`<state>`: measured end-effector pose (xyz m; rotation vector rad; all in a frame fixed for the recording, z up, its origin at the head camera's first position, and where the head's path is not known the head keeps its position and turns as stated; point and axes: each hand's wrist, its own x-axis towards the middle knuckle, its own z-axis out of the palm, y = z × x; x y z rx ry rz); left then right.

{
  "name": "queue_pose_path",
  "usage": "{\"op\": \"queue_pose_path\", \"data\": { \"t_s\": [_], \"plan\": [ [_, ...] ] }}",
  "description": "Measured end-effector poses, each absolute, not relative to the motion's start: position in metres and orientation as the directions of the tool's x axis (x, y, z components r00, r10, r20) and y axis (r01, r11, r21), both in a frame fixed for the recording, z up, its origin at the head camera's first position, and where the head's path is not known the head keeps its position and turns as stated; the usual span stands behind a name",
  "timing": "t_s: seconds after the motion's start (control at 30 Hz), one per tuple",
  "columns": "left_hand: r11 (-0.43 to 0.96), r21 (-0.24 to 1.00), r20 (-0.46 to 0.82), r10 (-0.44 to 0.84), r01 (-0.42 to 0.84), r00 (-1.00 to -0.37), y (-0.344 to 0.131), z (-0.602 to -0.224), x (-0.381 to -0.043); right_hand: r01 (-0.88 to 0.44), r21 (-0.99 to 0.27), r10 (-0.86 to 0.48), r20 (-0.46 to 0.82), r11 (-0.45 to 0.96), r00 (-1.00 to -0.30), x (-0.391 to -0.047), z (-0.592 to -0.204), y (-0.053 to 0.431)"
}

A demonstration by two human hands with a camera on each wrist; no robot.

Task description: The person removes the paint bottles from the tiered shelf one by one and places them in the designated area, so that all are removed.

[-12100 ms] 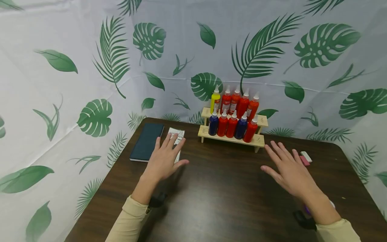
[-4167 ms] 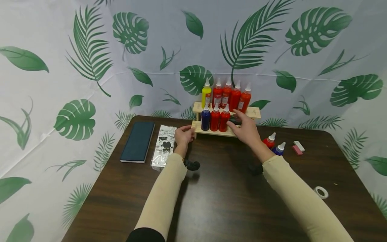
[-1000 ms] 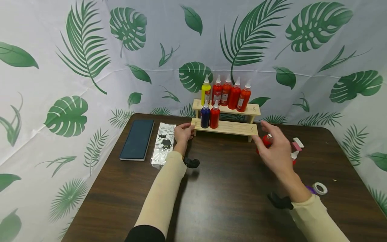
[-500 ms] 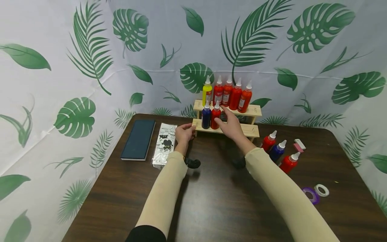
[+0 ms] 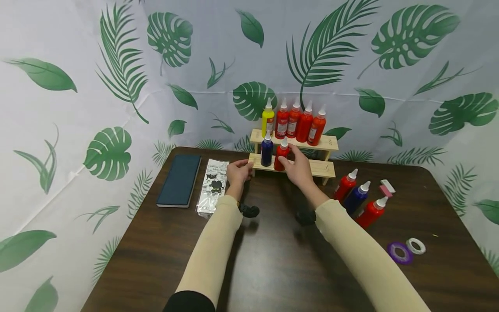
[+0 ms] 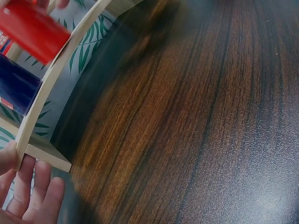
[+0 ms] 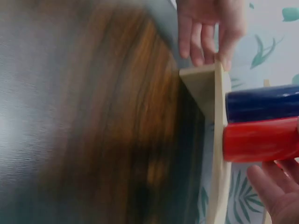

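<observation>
A two-step wooden rack (image 5: pixel 322 167) stands at the back of the table. My left hand (image 5: pixel 238 172) grips the left end of its lower step, thumb on top and fingers beneath, as the left wrist view shows. My right hand (image 5: pixel 299 168) holds a red squeeze bottle (image 5: pixel 281 159) with a white nozzle cap, slightly tilted, its base close over the lower step. Just left of it a dark blue bottle (image 5: pixel 267 152) stands on that step. On the upper step are a yellow bottle (image 5: pixel 267 121) and several red bottles (image 5: pixel 304 126).
Right of the rack stand a red bottle (image 5: pixel 345 186), a blue bottle (image 5: pixel 356 199) and another red bottle (image 5: pixel 370 214). Beyond are erasers (image 5: pixel 387 189); nearer, purple tape (image 5: pixel 400 253) and white tape (image 5: pixel 416 246). A dark notebook (image 5: pixel 179 180) and plastic packet (image 5: pixel 212 186) lie left.
Three lower-step bottles have gone to the table's right side. My right hand returned to the rack, took hold of another red bottle and shifted it slightly right. My left hand keeps its grip.
</observation>
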<state>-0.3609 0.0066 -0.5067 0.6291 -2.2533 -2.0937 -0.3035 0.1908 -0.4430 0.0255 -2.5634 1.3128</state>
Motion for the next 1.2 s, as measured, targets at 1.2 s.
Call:
{"op": "queue_pose_path", "data": {
  "t_s": [1.2],
  "plan": [
    [0.01, 0.963, -0.255, -0.272, -0.268, -0.928, 0.006, -0.506, -0.36, 0.05, -0.578, 0.267, 0.297, 0.815, -0.917, -0.183, -0.486, 0.29]
  ]
}}
